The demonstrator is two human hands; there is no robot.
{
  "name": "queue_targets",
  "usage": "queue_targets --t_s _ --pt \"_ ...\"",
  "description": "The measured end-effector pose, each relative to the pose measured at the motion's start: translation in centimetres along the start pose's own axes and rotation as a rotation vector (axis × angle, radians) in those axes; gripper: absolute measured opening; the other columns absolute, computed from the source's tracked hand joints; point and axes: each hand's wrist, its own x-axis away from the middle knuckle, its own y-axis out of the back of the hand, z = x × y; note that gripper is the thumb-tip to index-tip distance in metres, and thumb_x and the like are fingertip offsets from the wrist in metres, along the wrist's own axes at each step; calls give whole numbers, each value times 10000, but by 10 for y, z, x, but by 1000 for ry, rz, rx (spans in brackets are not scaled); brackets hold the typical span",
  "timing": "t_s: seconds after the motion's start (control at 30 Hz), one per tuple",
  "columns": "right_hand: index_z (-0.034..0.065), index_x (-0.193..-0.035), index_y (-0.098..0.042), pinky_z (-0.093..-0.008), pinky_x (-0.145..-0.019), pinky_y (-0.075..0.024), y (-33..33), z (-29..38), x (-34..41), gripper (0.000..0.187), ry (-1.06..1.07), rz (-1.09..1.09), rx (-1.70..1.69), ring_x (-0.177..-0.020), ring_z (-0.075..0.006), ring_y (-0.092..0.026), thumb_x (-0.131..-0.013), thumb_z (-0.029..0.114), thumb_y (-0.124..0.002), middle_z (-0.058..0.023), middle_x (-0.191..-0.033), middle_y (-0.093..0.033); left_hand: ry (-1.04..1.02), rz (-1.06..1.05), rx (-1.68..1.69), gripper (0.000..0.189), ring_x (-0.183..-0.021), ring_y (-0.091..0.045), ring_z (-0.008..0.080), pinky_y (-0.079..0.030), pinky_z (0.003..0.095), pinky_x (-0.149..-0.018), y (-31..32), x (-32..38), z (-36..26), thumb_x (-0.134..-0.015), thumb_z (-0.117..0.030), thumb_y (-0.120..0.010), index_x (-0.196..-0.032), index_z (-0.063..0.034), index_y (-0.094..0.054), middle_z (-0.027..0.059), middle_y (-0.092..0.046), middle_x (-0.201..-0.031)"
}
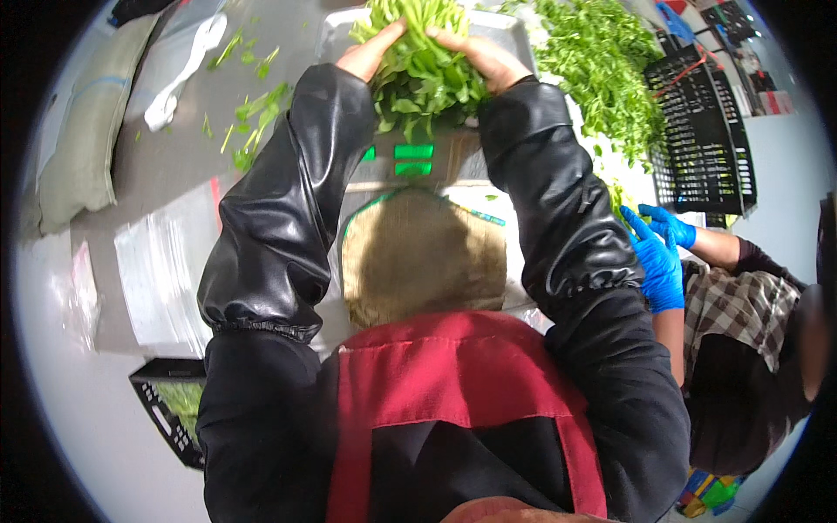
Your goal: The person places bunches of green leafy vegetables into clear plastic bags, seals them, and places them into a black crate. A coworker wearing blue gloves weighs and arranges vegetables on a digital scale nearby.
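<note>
Both my hands are around a bunch of leafy greens [428,72] at the top of the view, its pale stems pointing away from me and its leaves towards me. My left hand [373,53] grips the left side, and my right hand [485,57] grips the right. Beneath the bunch is the metal pan [335,33] of a weighing scale. The scale's display [413,160] glows green just below the leaves. Closer to my body lies a tan woven sack [425,261] with a green edge.
Loose greens [595,72] are heaped at right, beside a black plastic crate [703,137]. A co-worker's blue-gloved hands [657,261] touch greens there. Clear plastic bags [167,274], scattered leaves [258,121] and a stuffed sack [91,124] lie at left. Another crate [173,408] stands lower left.
</note>
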Motion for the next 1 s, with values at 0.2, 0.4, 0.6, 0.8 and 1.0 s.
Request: queue_targets --t_s 0.2,0.4,0.6,0.8,1.0 --pt "0 -1221 -594 -299 -887 -500 -49 -12 86 526 250 148 292 -991 -163 -633 -797 250 -780 -85 -1125 -665 -360 -189 273 433 -1018 -632 188 -537 348 -846 -39 141 61 -912 -245 -667 -1271 -28 -557 84 -638 -1160" --pt "9 -1279 -536 -331 -967 -440 -70 -90 115 742 -19 529 735 -1084 -203 -593 -699 347 -853 -140 -1173 -640 -119 -291 669 419 -1140 -551 191 -464 356 -961 -49 265 176 -952 -178 -607 -1330 -44 -484 68 -559 -1277" --pt "4 -1262 -566 -343 -971 -438 -49 -132 88 696 -163 552 989 -1105 -229 -595 -709 323 -844 -130 -1173 -653 -146 -333 529 421 -1153 -552 228 -445 380 -996 -38 267 262 -954 -90 -567 -1356 -39 -453 110 -564 -1280" --pt "-31 -1183 -590 -341 -926 -455 -49 -119 81 722 -134 571 1291 -1059 -254 -614 -693 440 -836 -172 -1107 -665 -91 -304 878 395 -1171 -558 292 -455 487 -1001 -35 277 279 -951 -91 -561 -1333 -49 -470 122 -563 -1284" --pt "-39 -1164 -542 -388 -868 -467 -68 -132 87 704 1 633 1464 -1023 -301 -624 -729 449 -802 -200 -1078 -656 -155 -553 743 382 -1117 -587 264 -492 454 -947 -63 269 261 -936 -86 -592 -1305 -64 -497 101 -586 -1252"
